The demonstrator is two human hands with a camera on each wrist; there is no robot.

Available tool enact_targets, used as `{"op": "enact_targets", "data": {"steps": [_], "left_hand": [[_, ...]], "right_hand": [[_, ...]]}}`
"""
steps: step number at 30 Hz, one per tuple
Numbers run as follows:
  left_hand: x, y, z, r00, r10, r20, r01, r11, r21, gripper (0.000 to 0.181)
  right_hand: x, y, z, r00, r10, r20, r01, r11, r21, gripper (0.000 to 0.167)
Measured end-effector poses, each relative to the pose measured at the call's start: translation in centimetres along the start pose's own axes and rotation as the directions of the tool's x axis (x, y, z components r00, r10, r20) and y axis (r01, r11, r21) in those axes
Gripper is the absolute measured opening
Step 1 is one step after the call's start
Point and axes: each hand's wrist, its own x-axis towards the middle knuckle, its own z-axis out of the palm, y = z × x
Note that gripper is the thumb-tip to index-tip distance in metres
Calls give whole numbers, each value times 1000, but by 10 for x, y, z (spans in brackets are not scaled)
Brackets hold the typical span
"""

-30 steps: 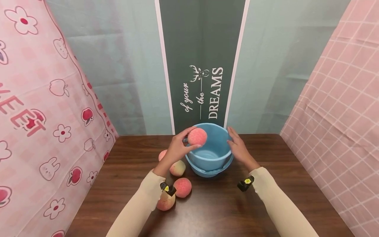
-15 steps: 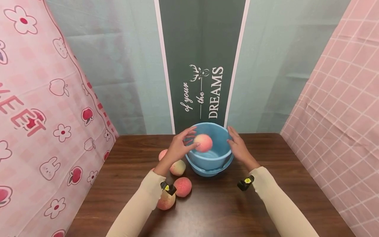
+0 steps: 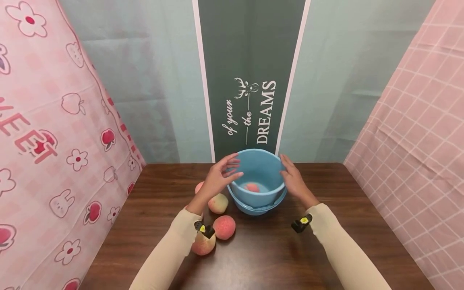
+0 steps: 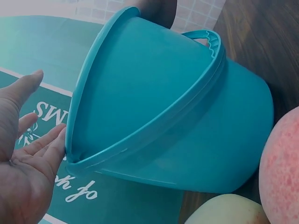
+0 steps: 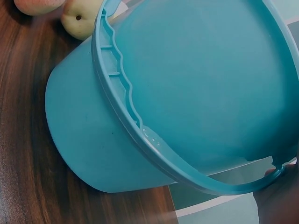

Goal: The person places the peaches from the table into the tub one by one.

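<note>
A blue bucket (image 3: pixel 259 197) stands upright on the table, its handle (image 4: pixel 154 128) hanging down across the front. Inside, on the bottom, lies one pink peach (image 3: pixel 252 187). My left hand (image 3: pixel 220 175) is at the bucket's left rim with fingers spread and nothing in them; in the left wrist view the fingertips appear to touch the rim. On the opposite side, my right hand (image 3: pixel 294 181) rests against the right rim, its fingers extended along the outside. Only part of the right hand (image 5: pixel 278 196) shows in the right wrist view, beside the handle's joint.
Several peaches lie left of the bucket, among them a pale one (image 3: pixel 218 204), a pink one (image 3: pixel 224 227) and a yellowish one (image 3: pixel 204 244). My left forearm partly covers some. A curtain (image 3: pixel 174 100) hangs behind the wooden table (image 3: pixel 268 257).
My left hand has let go of the peach, which has dropped from between its fingers to the bottom of the bucket. The right hand has stayed at the right rim.
</note>
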Motion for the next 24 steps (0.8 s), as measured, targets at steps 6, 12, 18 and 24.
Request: {"op": "enact_targets", "data": {"steps": [6,12,18,24], "left_hand": [[2,0,-5,999,32,2,-32,998,-53,66],[-1,2,-13,1000,22,-6,-22,998,-60,66],[-16,11,-20,1000,-22,-11,21,997,-77,66],[-27,3,-28,999,-21,-31,17,995,-96,64]], "right_hand": [[2,1,-4,1000,-5,-4,5,1000,7,61],[3,0,-3,1000,0,-14,0,1000,18,61],[2,1,1,1000,12,-10,-11,1000,26,61],[0,2,2,1000,19,-11,-19,999,26,61]]}}
